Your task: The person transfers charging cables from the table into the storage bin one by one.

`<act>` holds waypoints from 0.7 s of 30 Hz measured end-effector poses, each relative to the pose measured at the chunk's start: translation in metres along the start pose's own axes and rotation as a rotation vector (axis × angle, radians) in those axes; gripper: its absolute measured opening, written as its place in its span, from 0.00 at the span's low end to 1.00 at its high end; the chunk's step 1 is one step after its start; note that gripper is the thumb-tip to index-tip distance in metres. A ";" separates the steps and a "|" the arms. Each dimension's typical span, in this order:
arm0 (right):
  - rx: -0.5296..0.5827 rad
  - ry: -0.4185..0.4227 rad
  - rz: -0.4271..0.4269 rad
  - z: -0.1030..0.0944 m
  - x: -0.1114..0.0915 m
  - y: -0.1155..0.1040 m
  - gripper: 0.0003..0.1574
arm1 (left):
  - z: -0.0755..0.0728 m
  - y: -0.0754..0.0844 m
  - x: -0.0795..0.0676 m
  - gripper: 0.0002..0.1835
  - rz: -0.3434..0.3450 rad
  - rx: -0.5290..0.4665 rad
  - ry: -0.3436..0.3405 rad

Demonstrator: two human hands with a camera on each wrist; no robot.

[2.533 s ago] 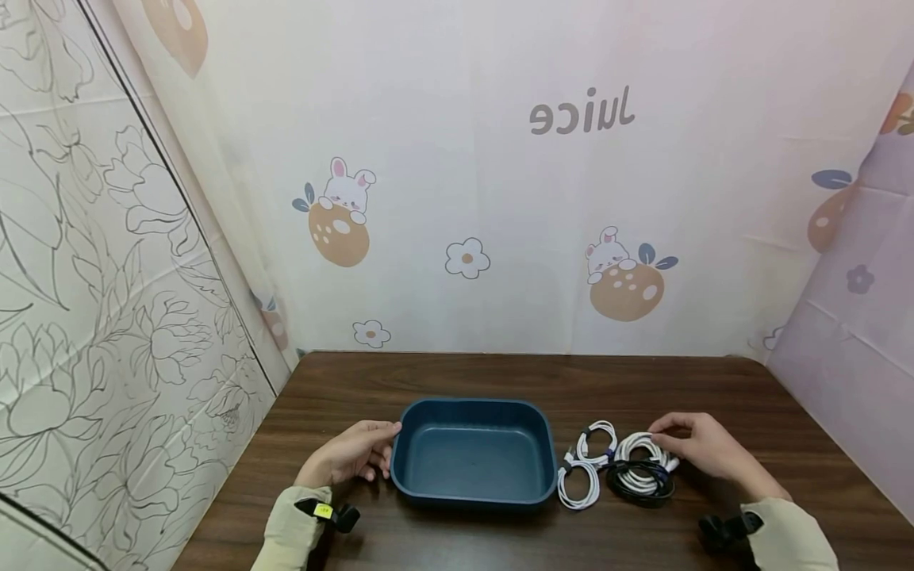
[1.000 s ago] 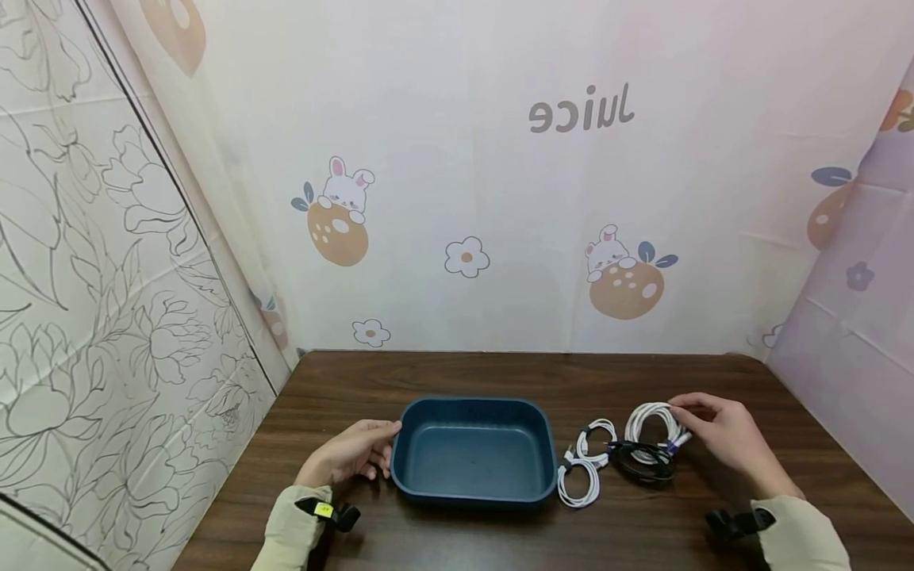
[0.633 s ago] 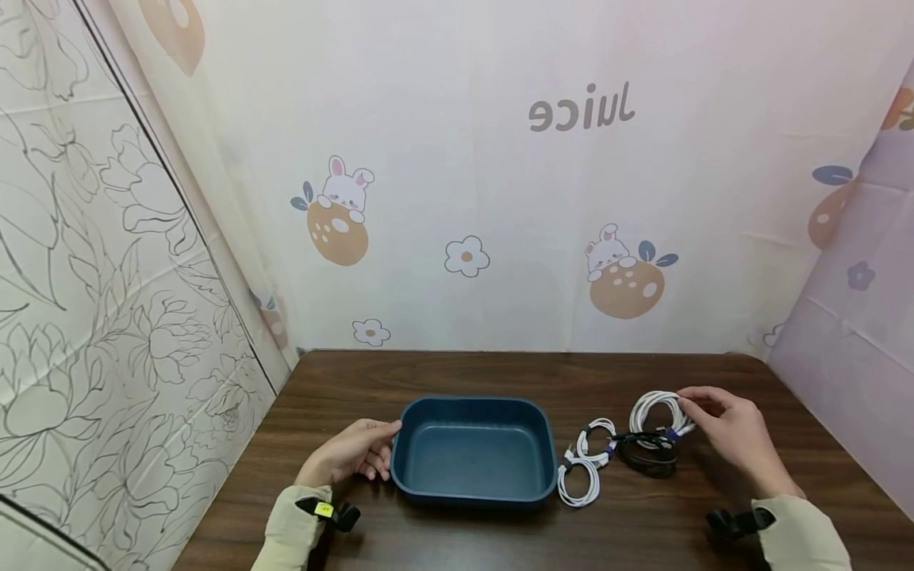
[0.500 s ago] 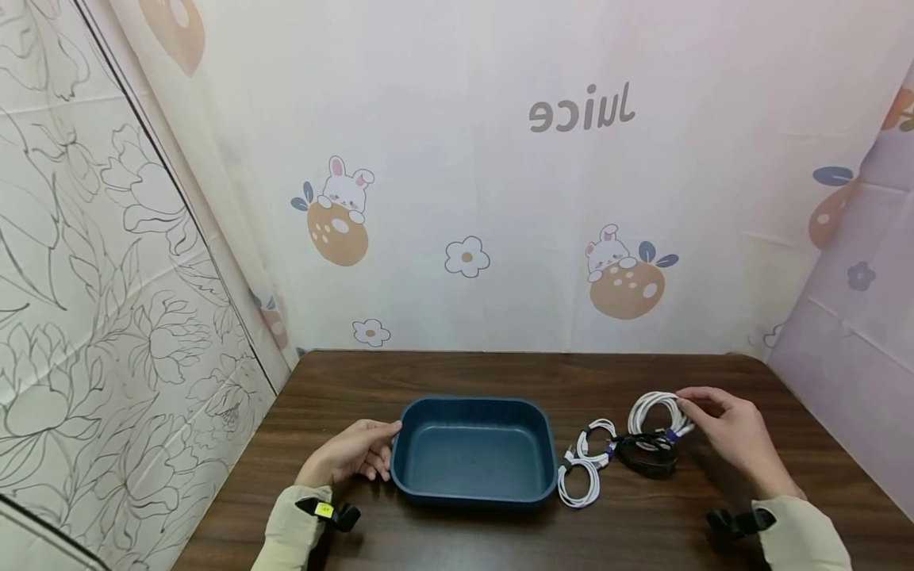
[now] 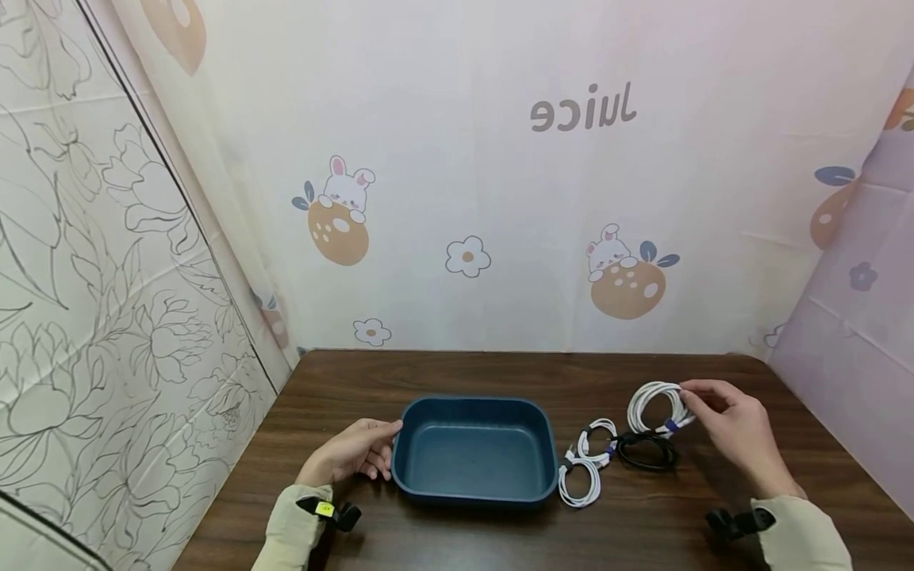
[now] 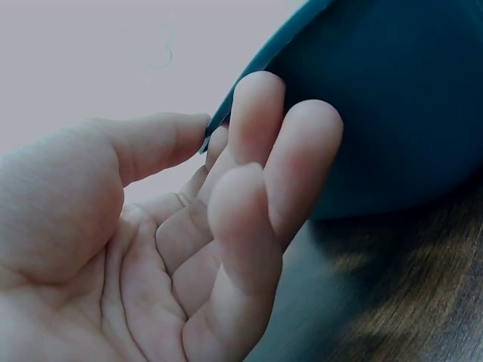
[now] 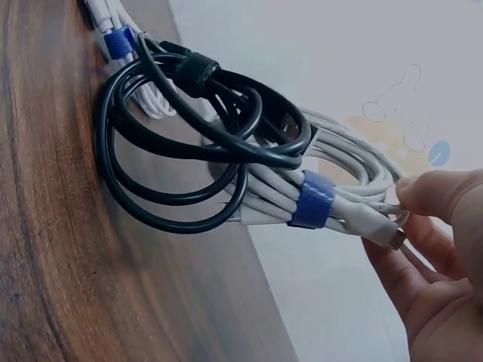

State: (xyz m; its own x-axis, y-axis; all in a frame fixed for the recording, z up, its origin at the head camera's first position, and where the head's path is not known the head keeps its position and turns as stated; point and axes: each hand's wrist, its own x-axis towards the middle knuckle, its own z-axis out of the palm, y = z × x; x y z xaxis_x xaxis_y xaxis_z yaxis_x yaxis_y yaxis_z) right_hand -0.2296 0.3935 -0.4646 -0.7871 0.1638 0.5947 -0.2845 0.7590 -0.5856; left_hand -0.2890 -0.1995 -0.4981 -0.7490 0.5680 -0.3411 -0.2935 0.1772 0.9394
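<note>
Left grip (image 5: 357,452) on tray (image 5: 474,460) (cables (image 5: 602,461) outside), right grip (image 5: 735,420) pinching white coil (image 7: 351,213)

**Smooth plastic, woven cloth and dark wood grain**

The bench (image 5: 607,543) had a dark, streaked wood-grain surface with a soft sheen. The tray (image 5: 474,468) looked like smooth, mostly matt plastic. The black cable (image 7: 170,151) had a glossy, rubbery sheath; that of the white cable (image 7: 347,139) was smooth and duller. Its blue strap (image 7: 312,200) showed a ribbed, woven texture, and its connector tip (image 7: 397,239) looked metallic. The curtain (image 5: 500,182) was creased cloth, the sleeves (image 5: 289,519) matt fabric.
</note>
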 end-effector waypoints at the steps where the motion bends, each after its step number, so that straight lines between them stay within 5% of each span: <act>1: 0.004 0.015 0.004 0.000 0.000 -0.001 0.09 | 0.000 0.000 0.000 0.20 0.000 0.000 -0.001; 14: 0.079 0.184 0.189 -0.003 0.004 -0.002 0.12 | 0.001 0.000 0.000 0.21 0.002 -0.004 -0.006; 21: 0.104 0.130 0.202 -0.004 0.004 -0.003 0.16 | 0.000 -0.001 0.001 0.21 -0.001 -0.004 0.000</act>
State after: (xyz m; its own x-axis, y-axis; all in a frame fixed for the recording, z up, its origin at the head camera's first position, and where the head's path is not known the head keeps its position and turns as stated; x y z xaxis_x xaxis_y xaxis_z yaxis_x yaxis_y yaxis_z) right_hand -0.2295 0.3939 -0.4585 -0.7583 0.3905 0.5219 -0.1885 0.6351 -0.7491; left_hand -0.2893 -0.1988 -0.4993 -0.7488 0.5676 -0.3422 -0.2967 0.1746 0.9389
